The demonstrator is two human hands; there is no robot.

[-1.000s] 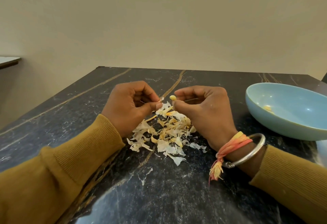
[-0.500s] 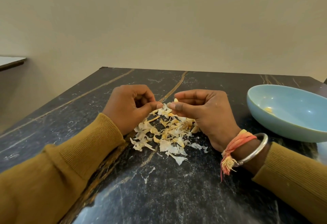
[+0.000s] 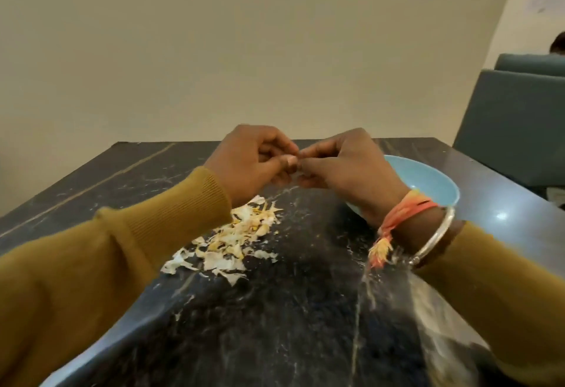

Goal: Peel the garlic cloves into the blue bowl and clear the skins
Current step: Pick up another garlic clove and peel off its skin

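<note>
Above the black marble table (image 3: 305,310), left hand (image 3: 244,166) and right hand (image 3: 348,169) up in the air, meeting tip to tip in the middle. Curled tight on both sides, thumbs against forefingers in a pinch, but on what? Too small and too blurred between the tips; cannot tell whether a clove in there or nothing at all.

Down on the tabletop, just under the left wrist, the heap of garlic skins (image 3: 232,240): white and yellowish flakes, spread loose toward the near edge, a few strays off to the side. Behind the right wrist, the blue bowl (image 3: 434,181), resting on the table, half hidden by that hand, near the heap yet apart from it.

Mustard sleeves (image 3: 122,249) on both arms. On the right wrist, an orange thread (image 3: 403,212) with a frayed tassel, plus a silver bangle (image 3: 434,240). Off to the far right, teal chairs (image 3: 513,129) against the plain wall.
</note>
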